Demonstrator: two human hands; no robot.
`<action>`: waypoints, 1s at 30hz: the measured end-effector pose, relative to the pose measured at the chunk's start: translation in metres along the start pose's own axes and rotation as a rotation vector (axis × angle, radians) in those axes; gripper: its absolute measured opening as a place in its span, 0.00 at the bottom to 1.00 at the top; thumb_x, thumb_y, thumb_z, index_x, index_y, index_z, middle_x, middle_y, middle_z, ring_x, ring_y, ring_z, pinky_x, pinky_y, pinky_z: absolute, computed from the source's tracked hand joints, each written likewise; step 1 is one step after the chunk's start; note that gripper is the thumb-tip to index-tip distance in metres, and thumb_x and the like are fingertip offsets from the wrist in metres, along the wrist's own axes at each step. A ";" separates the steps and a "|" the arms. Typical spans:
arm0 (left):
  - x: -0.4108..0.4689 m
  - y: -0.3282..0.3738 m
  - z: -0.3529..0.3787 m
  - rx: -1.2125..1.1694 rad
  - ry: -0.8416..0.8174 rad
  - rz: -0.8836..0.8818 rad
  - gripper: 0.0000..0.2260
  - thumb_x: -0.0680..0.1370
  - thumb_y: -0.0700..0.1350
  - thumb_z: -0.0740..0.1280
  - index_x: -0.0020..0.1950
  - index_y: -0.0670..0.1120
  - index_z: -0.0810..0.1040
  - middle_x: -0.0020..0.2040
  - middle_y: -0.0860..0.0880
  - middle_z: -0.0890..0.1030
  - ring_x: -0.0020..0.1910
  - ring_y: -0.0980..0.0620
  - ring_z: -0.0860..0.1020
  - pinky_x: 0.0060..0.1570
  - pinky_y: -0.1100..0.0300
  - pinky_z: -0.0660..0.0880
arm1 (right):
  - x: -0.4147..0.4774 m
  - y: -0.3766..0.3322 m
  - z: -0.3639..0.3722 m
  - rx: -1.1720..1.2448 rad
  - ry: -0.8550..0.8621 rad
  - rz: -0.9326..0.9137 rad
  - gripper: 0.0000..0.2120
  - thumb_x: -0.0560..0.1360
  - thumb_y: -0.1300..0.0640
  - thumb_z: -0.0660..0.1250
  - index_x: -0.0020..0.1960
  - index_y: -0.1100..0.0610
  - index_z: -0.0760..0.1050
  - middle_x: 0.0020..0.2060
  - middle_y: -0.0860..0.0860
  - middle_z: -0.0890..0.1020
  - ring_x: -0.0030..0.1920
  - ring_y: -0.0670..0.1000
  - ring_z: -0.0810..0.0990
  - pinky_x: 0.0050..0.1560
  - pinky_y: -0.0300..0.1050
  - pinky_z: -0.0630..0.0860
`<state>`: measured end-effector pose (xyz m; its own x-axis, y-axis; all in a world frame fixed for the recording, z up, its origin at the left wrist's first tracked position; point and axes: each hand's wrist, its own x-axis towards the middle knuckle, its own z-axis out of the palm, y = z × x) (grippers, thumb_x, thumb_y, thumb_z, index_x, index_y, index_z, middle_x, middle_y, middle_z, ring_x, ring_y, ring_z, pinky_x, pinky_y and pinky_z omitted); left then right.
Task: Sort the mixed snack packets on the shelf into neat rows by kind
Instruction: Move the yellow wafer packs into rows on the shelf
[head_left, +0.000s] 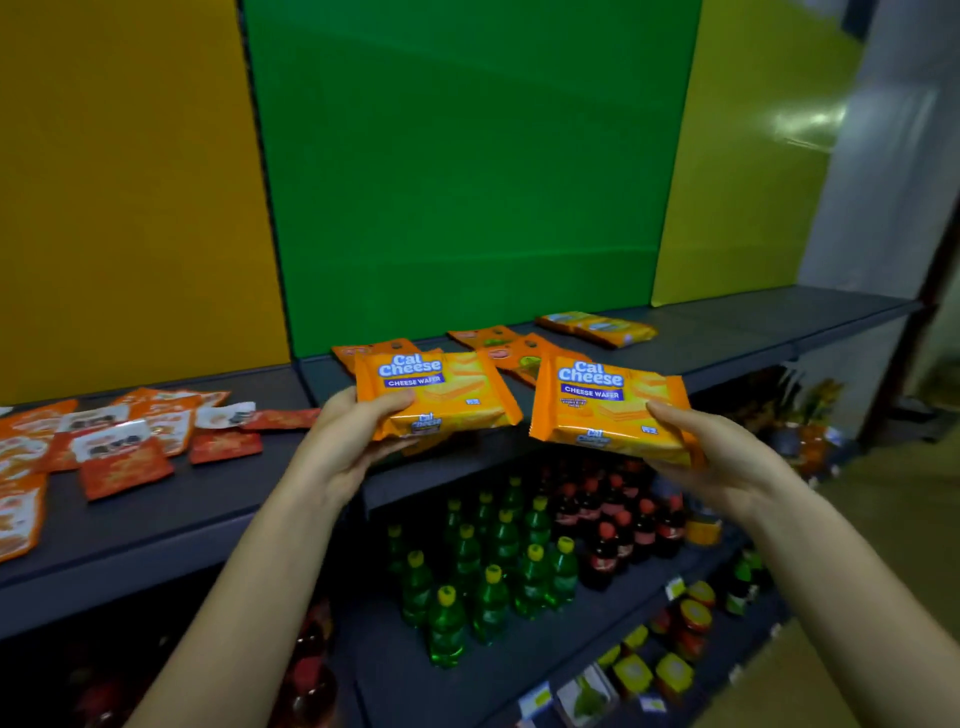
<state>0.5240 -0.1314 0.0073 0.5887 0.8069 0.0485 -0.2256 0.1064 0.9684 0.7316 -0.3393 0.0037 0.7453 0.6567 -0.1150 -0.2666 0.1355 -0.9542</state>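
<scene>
**Two arms up, a grip on each side**

We hold our bare left forearm (249, 571) and right forearm (841, 566) up and forward. Our left hand (350, 441) grips the left Cal Cheese wafer packet (441, 389), thumb on top and fingers beneath. Our right hand (719, 454) grips the right Cal Cheese wafer packet (608, 405) the same way.

Dark grey shelf (218, 514) carried a loose jumble of red and orange sachets (124, 467) at its left end, several overlapping. Flat orange packets (485, 338) lay mid-shelf near the back edge. Two orange wafer packs (602, 328) lay further right, side by side, touching.
</scene>
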 end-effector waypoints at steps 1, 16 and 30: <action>0.002 -0.007 0.016 -0.008 -0.020 -0.006 0.09 0.75 0.36 0.66 0.55 0.42 0.75 0.39 0.48 0.83 0.30 0.57 0.83 0.33 0.62 0.81 | 0.003 -0.004 -0.015 -0.007 0.011 -0.003 0.04 0.76 0.59 0.64 0.43 0.57 0.75 0.28 0.48 0.83 0.28 0.43 0.81 0.29 0.34 0.78; 0.077 -0.076 0.251 0.004 -0.207 0.010 0.13 0.76 0.37 0.66 0.59 0.41 0.73 0.47 0.45 0.80 0.40 0.52 0.79 0.37 0.62 0.80 | 0.072 -0.067 -0.189 0.034 0.232 -0.094 0.04 0.76 0.59 0.64 0.43 0.57 0.74 0.26 0.47 0.82 0.30 0.44 0.81 0.26 0.34 0.77; 0.211 -0.139 0.369 0.236 -0.043 0.031 0.21 0.71 0.44 0.72 0.59 0.44 0.67 0.56 0.47 0.79 0.55 0.47 0.79 0.59 0.50 0.76 | 0.251 -0.129 -0.254 -0.017 0.161 -0.116 0.03 0.77 0.58 0.64 0.44 0.56 0.73 0.33 0.51 0.82 0.31 0.46 0.81 0.24 0.33 0.77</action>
<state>0.9660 -0.1896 -0.0269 0.6181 0.7816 0.0841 -0.0591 -0.0605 0.9964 1.1084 -0.3801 0.0283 0.8590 0.5100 -0.0456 -0.1639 0.1896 -0.9681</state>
